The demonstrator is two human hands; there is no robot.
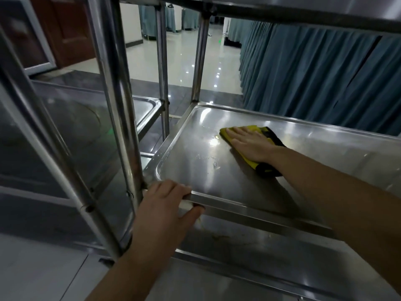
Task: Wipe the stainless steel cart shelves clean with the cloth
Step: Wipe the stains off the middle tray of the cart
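The job looks partly done, as far as I can tell; the cloth [247,160] is on the middle shelf [217,170], under the right hand [249,146], so this shelf is the one being wiped now. Just past the fingertips of that hand there are small wet drops [213,137] on the metal; more tiny drops sit on the thumb side of the hand, so this part is not dry and clean yet. The lower shelf [249,242] has a brown dirty mark [219,236] just below the left hand [165,205]; I think that shelf needs wiping too. The top shelf [303,16] is high above both hands and only its underside shows; I cannot tell if it is clean.

The right hand is spread flat with straight fingers; it presses down on the yellow and black cloth and does not pinch it. The left hand holds the near corner of the middle shelf; its fingers curl over the rim and the thumb goes under it, so the cart stays put.
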